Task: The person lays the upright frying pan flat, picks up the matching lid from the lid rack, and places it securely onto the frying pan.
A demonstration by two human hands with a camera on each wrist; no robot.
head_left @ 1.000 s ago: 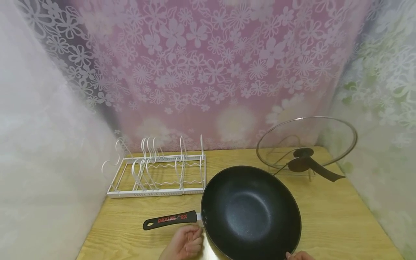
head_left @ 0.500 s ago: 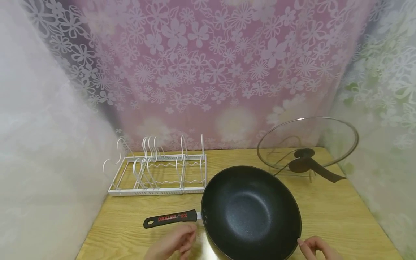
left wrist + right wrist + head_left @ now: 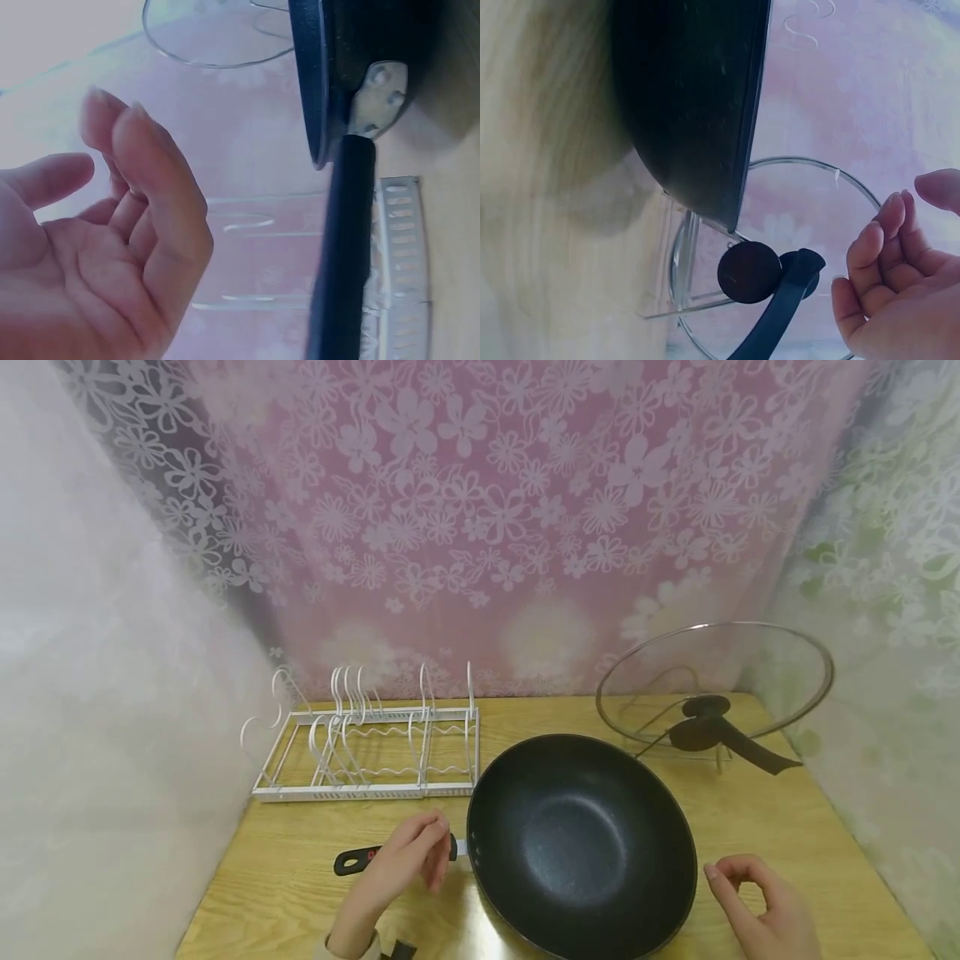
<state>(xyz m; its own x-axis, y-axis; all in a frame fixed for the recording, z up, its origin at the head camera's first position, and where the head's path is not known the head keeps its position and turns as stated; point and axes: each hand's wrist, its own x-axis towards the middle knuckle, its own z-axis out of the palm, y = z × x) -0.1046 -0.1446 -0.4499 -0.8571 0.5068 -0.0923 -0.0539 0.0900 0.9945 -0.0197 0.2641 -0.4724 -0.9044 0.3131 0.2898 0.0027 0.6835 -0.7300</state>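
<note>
A black wok (image 3: 573, 852) sits on the wooden table, its long black handle (image 3: 352, 862) pointing left. My left hand (image 3: 393, 868) hovers over that handle and covers most of its lettering. In the left wrist view, a gap separates the loosely bent fingers (image 3: 169, 202) from the handle. Just off the wok's right rim is my right hand (image 3: 776, 906), fingers loosely curved and nothing in them. The right wrist view shows that palm (image 3: 922, 300) apart from the wok's dark side (image 3: 690, 105).
A white wire pan rack (image 3: 337, 792) with upright loops stands at the back left. At the back right, a glass lid (image 3: 750, 668) with a dark knob leans on a wire stand (image 3: 651, 747). Curtains with flower prints (image 3: 525, 527) close off the back and sides.
My right hand has let go of the wok's rim and moved right. My left hand has risen from below the handle to over it. The wok stays in place.
</note>
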